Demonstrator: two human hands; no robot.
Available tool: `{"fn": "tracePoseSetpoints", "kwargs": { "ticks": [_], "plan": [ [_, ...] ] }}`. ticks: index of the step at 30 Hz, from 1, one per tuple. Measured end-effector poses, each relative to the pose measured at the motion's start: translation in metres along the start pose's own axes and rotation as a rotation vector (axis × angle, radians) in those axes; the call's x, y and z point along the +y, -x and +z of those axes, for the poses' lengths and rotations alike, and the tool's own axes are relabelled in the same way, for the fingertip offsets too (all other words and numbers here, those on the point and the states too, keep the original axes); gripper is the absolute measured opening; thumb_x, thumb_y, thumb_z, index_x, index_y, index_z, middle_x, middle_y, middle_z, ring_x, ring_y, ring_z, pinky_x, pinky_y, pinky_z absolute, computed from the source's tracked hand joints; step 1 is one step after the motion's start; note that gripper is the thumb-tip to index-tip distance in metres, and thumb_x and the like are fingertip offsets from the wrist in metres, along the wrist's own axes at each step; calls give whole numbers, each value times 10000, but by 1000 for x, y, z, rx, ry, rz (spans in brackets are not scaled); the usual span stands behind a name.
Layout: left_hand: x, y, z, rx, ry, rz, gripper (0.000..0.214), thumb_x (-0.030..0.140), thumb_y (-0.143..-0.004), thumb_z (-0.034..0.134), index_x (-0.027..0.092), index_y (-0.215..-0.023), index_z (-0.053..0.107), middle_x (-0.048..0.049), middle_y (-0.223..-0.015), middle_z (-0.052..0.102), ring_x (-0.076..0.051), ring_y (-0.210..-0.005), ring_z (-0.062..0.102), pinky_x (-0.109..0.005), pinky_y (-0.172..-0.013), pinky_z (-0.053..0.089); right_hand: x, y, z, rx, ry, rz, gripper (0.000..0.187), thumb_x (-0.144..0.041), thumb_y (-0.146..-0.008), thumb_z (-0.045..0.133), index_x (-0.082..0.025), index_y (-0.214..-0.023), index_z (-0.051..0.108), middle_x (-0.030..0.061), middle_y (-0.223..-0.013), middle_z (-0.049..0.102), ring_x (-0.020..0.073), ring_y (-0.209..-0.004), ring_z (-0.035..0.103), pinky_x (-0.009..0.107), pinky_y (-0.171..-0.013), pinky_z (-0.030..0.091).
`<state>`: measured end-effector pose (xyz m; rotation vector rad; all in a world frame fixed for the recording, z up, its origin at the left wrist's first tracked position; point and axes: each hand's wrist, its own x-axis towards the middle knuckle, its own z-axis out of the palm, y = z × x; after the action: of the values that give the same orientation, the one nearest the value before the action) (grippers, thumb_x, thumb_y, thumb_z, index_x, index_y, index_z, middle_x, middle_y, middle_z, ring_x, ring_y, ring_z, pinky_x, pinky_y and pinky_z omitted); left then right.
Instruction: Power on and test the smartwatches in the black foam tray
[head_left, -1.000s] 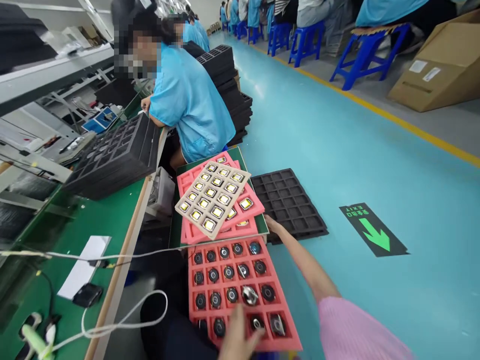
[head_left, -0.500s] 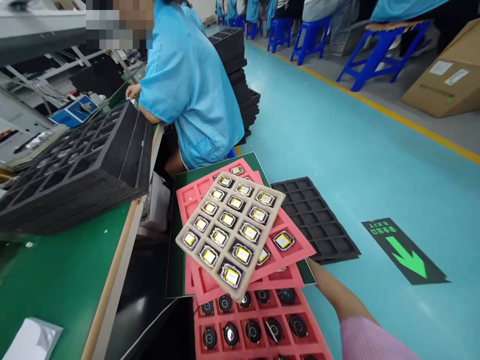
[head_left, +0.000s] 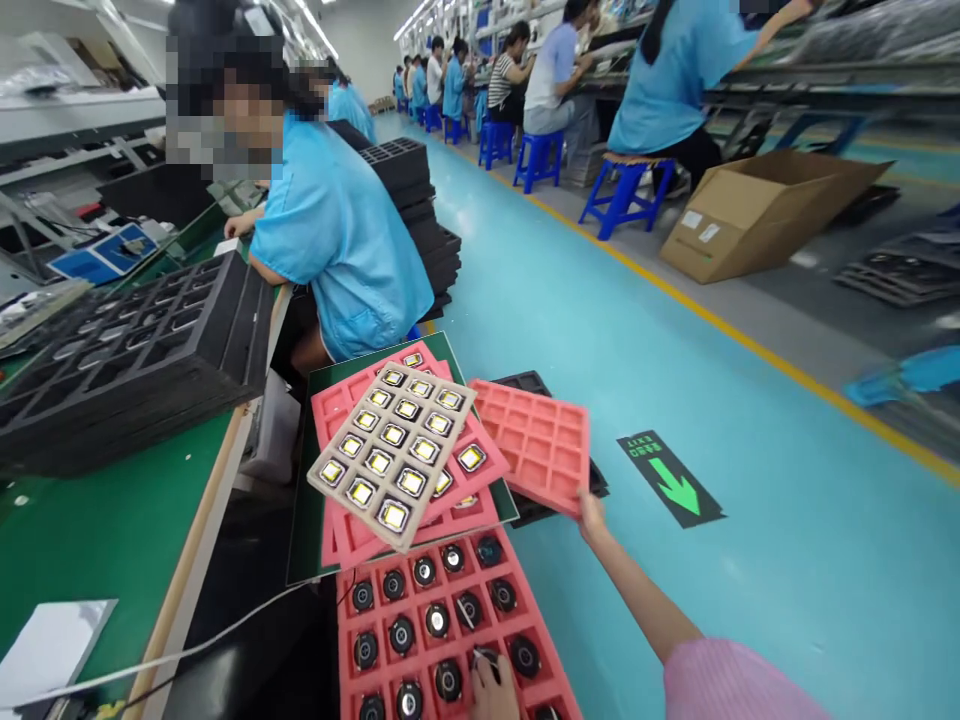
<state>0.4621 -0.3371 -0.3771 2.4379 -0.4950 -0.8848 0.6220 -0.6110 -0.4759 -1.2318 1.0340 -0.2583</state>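
Note:
At the right, my right hand (head_left: 591, 515) grips the near corner of an empty pink foam tray (head_left: 536, 440), holding it above a black compartment tray (head_left: 534, 382) on the floor. My left hand (head_left: 493, 692) comes in at the bottom edge, its fingers closed around a dark round watch case (head_left: 486, 656) in a lower pink tray (head_left: 517, 570). Round dark watch cases fill that tray's compartments. Above it, a beige tray (head_left: 390, 410) of rectangular pieces with bright yellow-edged screens lies askew over more pink trays (head_left: 375, 360) on a green board (head_left: 304, 480).
A green workbench (head_left: 142, 540) with stacked black trays (head_left: 247, 340) runs along the left. A co-worker in a blue smock (head_left: 337, 240) sits ahead. To the right are a cardboard box (head_left: 742, 220), blue stools (head_left: 626, 190) and a floor exit arrow (head_left: 671, 480).
My right hand has come out from behind the stacked trays, bringing the empty pink tray out to the right. My left hand has entered at the bottom. The view has tilted up and turned right.

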Motion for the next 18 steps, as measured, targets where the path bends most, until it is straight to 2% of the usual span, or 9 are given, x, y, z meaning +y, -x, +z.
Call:
{"fn": "tracePoseSetpoints", "kwargs": {
  "ticks": [4,6,8,10,12,14,16,18],
  "plan": [
    [14,17,25,10,-68,-63,320,306,-865,601,206,-1164,546,-83,-1185,568,-246,-1036,577,-419,-823,512,6,44,-109,100,-234,97,293,-288,-928,570,-150,-1183,530,91,-1168,557,227,-974,595,414,-810,523],
    [15,27,39,33,-99,-112,354,315,-869,593,197,-1197,529,-89,-1234,537,-257,-1082,554,-447,-873,490,6,69,-157,117,-343,115,291,-288,-928,569,-148,-1179,530,91,-1161,558,226,-967,597,411,-802,525],
    [13,39,51,66,-118,-162,417,322,-870,585,182,-1251,489,-109,-1326,471,-292,-1169,491,-526,-954,423,-1,91,-193,113,-434,108,286,-292,-928,569,-147,-1172,534,88,-1149,562,223,-958,598,403,-792,529],
    [7,56,62,99,-111,-186,509,325,-854,598,161,-1307,433,-143,-1399,392,-337,-1271,382,-564,-1024,329,-14,108,-214,75,-504,76,276,-299,-932,565,-144,-1158,541,84,-1127,570,213,-932,603,389,-773,533],
    [2,81,71,133,-80,-177,564,314,-844,597,126,-1333,390,-179,-1401,375,-353,-1310,322,-530,-1051,300,-33,124,-218,-1,-554,24,257,-304,-935,561,-134,-1127,553,78,-1081,585,194,-880,611,362,-736,539],
    [-2,110,79,177,-36,-148,508,294,-864,557,128,-1316,396,-166,-1358,420,-330,-1280,366,-512,-1036,318,-54,143,-203,-108,-587,-42,201,-261,-915,564,-138,-1073,572,58,-1020,606,167,-806,619,315,-674,546],
    [-4,142,82,239,4,-115,390,261,-883,516,145,-1250,453,-133,-1296,474,-293,-1227,422,-492,-1020,338,-79,170,-171,-243,-609,-111,209,-156,-810,546,-178,-1012,595,22,-986,628,146,-762,629,263,-617,553],
    [-5,175,79,329,26,-95,283,221,-889,484,165,-1166,512,-116,-1243,509,-263,-1197,442,-451,-1028,340,-107,211,-129,-414,-628,-175,351,-106,-672,493,-224,-981,609,-4,-1017,636,147,-823,642,244,-631,570]
  ]
}}
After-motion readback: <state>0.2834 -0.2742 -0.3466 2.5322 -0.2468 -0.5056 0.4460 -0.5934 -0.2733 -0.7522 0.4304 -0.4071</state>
